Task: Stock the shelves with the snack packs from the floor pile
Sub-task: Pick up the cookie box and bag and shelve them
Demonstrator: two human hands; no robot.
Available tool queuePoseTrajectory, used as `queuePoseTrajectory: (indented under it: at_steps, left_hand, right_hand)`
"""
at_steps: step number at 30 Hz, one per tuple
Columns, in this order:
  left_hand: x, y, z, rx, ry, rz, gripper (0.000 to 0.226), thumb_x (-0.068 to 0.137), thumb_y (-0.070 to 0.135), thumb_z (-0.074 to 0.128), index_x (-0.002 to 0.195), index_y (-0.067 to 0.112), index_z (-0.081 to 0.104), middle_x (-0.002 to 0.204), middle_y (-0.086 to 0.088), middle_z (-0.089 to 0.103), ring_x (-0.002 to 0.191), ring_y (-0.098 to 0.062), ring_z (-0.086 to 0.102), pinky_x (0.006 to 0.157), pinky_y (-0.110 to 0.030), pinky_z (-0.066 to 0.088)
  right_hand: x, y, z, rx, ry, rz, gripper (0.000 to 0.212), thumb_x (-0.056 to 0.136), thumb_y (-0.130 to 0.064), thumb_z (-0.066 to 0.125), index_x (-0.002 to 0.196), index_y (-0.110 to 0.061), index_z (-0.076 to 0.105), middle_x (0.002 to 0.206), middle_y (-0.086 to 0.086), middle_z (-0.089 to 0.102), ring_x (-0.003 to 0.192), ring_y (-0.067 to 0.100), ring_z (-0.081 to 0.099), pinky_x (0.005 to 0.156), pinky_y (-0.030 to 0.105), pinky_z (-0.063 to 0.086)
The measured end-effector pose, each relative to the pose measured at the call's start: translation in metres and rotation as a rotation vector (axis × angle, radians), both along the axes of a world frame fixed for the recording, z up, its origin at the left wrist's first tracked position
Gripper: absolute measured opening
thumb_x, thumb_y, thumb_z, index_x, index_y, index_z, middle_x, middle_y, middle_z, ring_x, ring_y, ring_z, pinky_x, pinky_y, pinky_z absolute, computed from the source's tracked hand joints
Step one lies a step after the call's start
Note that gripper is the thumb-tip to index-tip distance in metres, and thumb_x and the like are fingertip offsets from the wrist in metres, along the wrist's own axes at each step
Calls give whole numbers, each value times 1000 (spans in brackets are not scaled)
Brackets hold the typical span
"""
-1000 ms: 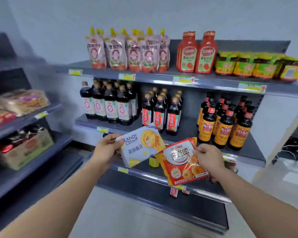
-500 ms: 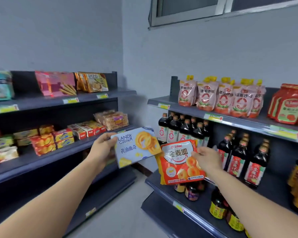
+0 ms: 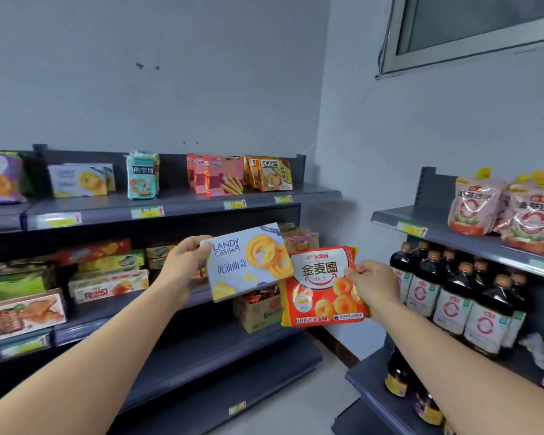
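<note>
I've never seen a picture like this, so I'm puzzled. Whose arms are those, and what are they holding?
They belong to a person wearing a camera on their head, so you see what they see: their own arms reaching out in a small shop. The left hand has a grip on a pale cookie box with round biscuits drawn on it. The right hand holds an orange snack bag. In front, on the left, stand grey shelves with boxes and packs of snacks; a matching cookie box already sits on the top one. On the right are dark sauce bottles.
</note>
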State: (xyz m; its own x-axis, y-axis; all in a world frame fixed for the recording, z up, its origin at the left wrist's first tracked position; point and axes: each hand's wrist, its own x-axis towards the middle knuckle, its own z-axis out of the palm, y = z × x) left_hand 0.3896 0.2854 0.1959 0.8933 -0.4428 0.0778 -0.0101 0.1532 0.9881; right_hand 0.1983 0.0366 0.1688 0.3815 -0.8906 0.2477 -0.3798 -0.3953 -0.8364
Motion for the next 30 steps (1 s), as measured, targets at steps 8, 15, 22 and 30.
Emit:
queuePoseTrajectory:
  at_steps: [8, 15, 22, 30]
  left_hand:
    - [48, 19, 14, -27, -29, 167, 15, 101, 21, 47, 102, 18, 61, 95, -4, 69, 85, -24, 64, 64, -33, 48]
    - [80, 40, 28, -63, -45, 323, 13, 100, 21, 48, 95, 18, 60, 93, -5, 67, 84, -24, 63, 65, -37, 48]
    - [91, 88, 31, -92, -43, 493, 12, 101, 21, 46, 96, 17, 56, 86, -1, 65, 73, -21, 61, 52, -29, 45]
    - [117, 173, 30, -103, -31, 660, 14, 100, 23, 47, 93, 18, 59, 90, -3, 65, 73, -19, 60, 59, -32, 46]
  right_hand:
    - [93, -2, 21, -22, -41, 173, 12, 88, -33, 66, 83, -22, 63, 92, 0, 66, 78, 18, 62, 54, 23, 44]
    - [166, -5, 42, -49, -53, 326, 15, 88, -35, 66, 89, -20, 67, 95, -2, 68, 85, 17, 61, 64, 27, 50]
    - [228, 31, 52, -43, -90, 483, 21, 88, -30, 67, 101, -14, 70, 100, 1, 65, 91, 19, 59, 80, 33, 49]
    - [295, 118, 52, -13, -109, 602, 15, 88, -32, 68, 95, -19, 66, 106, 3, 67, 97, 22, 61, 85, 39, 52]
